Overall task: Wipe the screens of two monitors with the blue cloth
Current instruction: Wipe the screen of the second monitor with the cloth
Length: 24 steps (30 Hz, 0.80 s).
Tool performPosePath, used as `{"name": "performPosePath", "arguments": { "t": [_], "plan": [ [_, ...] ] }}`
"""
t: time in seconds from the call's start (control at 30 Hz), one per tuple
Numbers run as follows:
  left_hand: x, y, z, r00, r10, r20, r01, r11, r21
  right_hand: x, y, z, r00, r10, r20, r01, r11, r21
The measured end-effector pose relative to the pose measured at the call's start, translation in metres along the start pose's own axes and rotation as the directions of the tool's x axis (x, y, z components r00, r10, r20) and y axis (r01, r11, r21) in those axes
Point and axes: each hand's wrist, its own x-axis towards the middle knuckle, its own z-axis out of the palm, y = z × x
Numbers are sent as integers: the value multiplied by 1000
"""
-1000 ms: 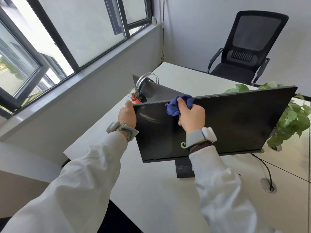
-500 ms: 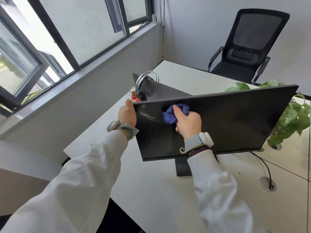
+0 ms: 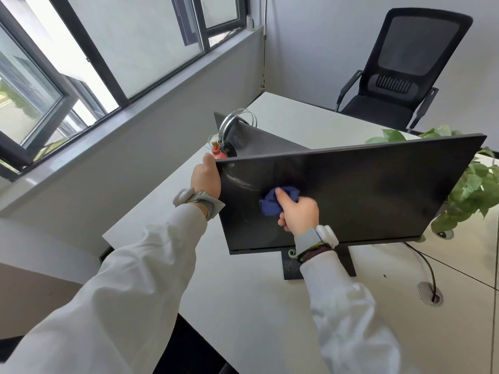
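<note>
under right hand (image 3: 298,213), blue cloth (image 3: 275,201)

right hand (image 3: 298,211): lower now; the monitor (image 3: 364,190) top edge sits well above the fingertips.
blue cloth (image 3: 272,202): moved down too, bunched under the fingers.

A flat black monitor (image 3: 378,184) is set on the white desk (image 3: 243,306); a second dark monitor (image 3: 259,141) is placed behind it at eleven o'clock, a leafy green plant (image 3: 475,184) at three.
</note>
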Motion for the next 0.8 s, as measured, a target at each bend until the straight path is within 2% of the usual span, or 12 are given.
{"name": "performPosePath", "arguments": {
  "t": [0.1,0.2,0.27,0.43,0.57,0.8],
  "plan": [
    [-3,-1,1,1000,-15,8,15,1000,-12,6,-42,-5,990,-129,-54,132,990,55],
    [-2,-2,0,999,-32,6,32,999,-6,12,-61,-5,981,-187,-52,189,982,27],
    [-1,0,0,999,-38,5,38,999,1,14,-52,-3,987,-157,-44,158,987,16],
    [-1,3,-1,999,-36,12,36,999,19,4,16,-1,999,41,2,-41,998,-53],
    [-3,-1,0,1000,-28,0,28,999,17,-1,32,-4,998,56,11,-55,994,-89],
    [-6,-1,0,1000,-20,5,20,1000,6,9,-44,-6,989,-148,-21,147,988,-46]
  ]
}}
